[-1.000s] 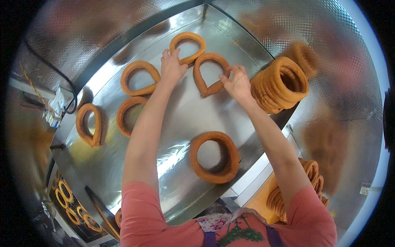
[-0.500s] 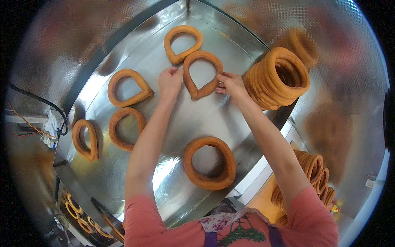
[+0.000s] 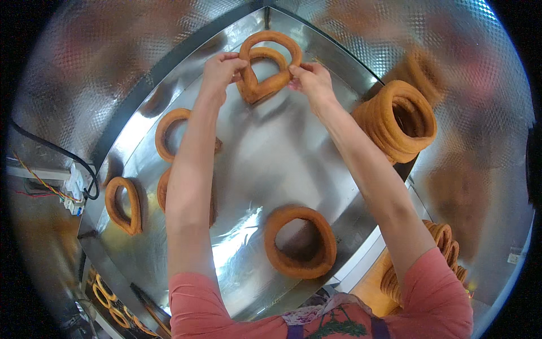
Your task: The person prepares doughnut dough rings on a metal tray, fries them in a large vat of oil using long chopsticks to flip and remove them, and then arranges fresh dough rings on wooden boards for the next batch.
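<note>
Dimpled metal wall [image 3: 149,56], blurred reddish reflections [image 3: 480,76]
</note>
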The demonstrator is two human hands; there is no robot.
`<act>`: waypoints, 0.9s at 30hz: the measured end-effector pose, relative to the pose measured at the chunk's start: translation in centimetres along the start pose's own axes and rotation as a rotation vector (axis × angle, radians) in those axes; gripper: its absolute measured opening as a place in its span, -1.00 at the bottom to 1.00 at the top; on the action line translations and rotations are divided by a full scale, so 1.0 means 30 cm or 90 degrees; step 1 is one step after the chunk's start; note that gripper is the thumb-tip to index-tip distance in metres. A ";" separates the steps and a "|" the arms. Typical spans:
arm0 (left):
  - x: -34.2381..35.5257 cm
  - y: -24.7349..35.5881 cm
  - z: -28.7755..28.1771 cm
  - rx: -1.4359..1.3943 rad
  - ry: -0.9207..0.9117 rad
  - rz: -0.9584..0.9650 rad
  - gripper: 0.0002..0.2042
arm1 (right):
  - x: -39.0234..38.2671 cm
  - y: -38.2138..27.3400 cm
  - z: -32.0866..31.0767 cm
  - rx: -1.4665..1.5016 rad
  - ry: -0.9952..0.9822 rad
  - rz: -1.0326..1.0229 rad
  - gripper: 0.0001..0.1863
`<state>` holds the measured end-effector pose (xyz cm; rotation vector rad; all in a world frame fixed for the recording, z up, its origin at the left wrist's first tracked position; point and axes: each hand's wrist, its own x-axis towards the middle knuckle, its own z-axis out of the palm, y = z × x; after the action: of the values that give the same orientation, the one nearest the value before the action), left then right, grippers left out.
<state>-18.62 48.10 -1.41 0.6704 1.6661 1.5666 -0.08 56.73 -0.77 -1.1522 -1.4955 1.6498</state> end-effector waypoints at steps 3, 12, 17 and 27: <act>0.124 -0.056 -0.042 -0.015 -0.045 -0.063 -0.66 | 0.116 0.061 0.047 -0.056 0.021 0.020 -0.63; 0.116 -0.142 -0.050 -0.014 -0.032 -0.136 -0.55 | 0.019 0.108 0.062 -0.169 0.101 -0.021 -0.78; 0.059 -0.182 -0.086 -0.083 -0.041 -0.104 -0.57 | -0.173 0.161 0.142 -0.303 -0.095 -0.282 -0.80; -0.331 -0.183 -0.676 0.531 0.313 -0.179 -0.46 | -0.190 0.243 0.528 -0.390 -0.249 -0.379 -0.63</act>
<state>-28.39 27.44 -5.62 0.4176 2.6874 0.8241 -11.16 43.58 -7.19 -0.5542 -2.4145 1.0591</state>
